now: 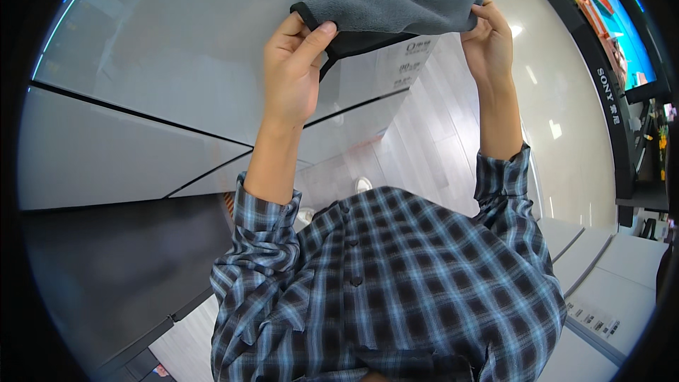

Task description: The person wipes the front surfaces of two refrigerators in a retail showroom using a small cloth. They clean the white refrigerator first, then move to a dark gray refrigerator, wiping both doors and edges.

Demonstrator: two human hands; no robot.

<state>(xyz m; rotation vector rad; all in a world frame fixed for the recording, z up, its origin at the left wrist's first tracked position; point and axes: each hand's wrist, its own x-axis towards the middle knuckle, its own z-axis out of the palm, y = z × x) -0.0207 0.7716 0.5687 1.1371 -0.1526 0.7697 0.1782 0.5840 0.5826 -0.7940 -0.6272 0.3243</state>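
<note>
On a brightly lit showroom floor of pale grey, wood-look planks point(438, 145), a glossy, light-grey panelled front point(163, 42) with thin dark seams rises before a person in a blue-and-black plaid shirt point(424, 262). A soft grey plush cloth with black edging point(396, 10) stretches between the person's 2 bare hands in front of the panels; whether it touches them cannot be told. The left hand point(291, 60) pinches the cloth's left corner, thumb on top, while the right hand point(489, 39) grips the opposite end between thumb and fingers. The cloth is folded over, its darker layer hanging below the plush side. Beneath the arms, 2 white shoes point(363, 184) show on the planks. At right, a lit flat television screen point(626, 35) stands near a long black display edge point(598, 92).
</note>
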